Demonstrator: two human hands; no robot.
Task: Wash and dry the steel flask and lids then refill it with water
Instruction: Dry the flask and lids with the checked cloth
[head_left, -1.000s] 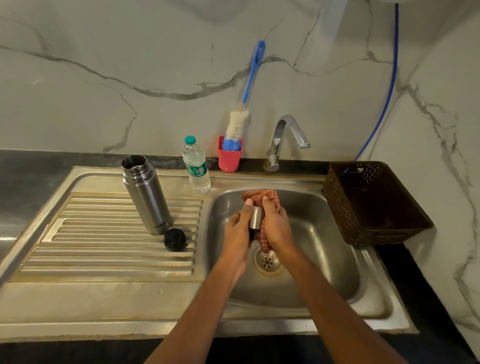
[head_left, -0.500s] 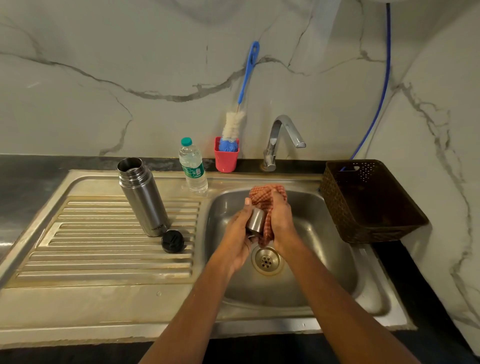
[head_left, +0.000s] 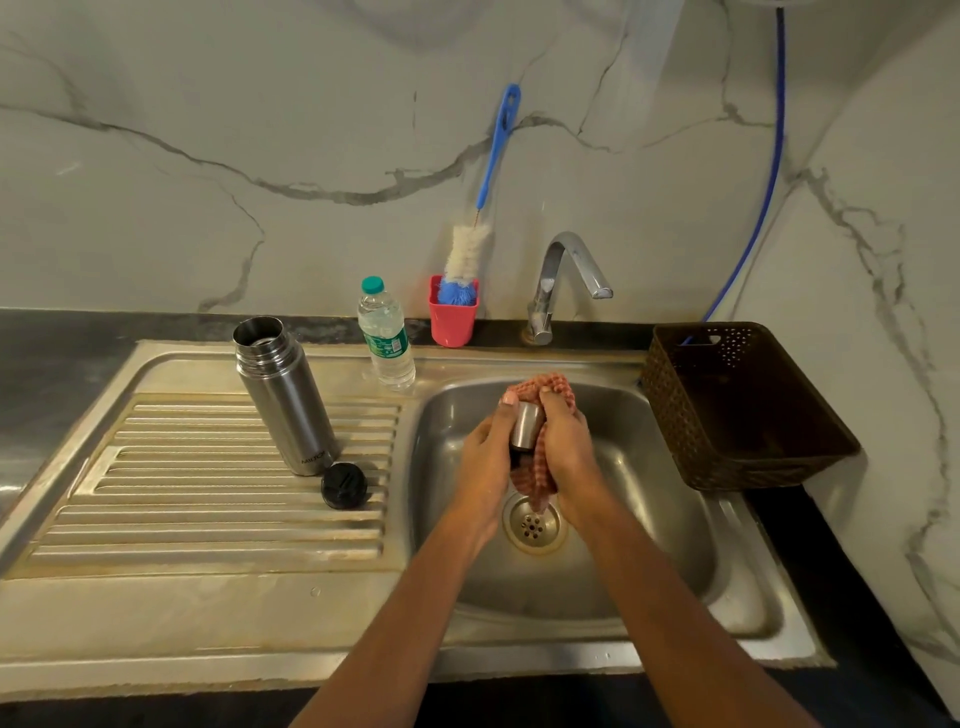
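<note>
Head view. We find both hands over the sink basin (head_left: 654, 467), above the drain (head_left: 533, 526). The left hand (head_left: 485, 460) has its fingers curled round a small steel lid (head_left: 525, 431), with one fingertip showing at the top of it. The right hand (head_left: 569, 447) grasps an orange-red checked cloth (head_left: 550, 387), bunched against the far and right sides of the lid. The cloth shows above the fingers and hangs below the palm toward the drain. Most of the lid is covered by the hands and cloth, and only a strip of steel shows between them.

The steel flask (head_left: 283, 400) stands upright and uncapped on the ribbed drainboard (head_left: 208, 493), well left of the hands. A black inner lid (head_left: 344, 485) lies on the drainboard just beside the flask's base.

A plastic water bottle (head_left: 387, 338) with a green cap stands at the back edge of the sink unit, near the basin corner. Behind it, a red cup (head_left: 452, 319) holds a blue-handled bottle brush (head_left: 470, 249) that leans on the marble wall. The tap (head_left: 566, 280) stands behind the basin, and we can see no water running. A brown perforated basket (head_left: 743, 415) sits on the counter right of the basin. A blue hose (head_left: 771, 156) runs down the wall behind it.
</note>
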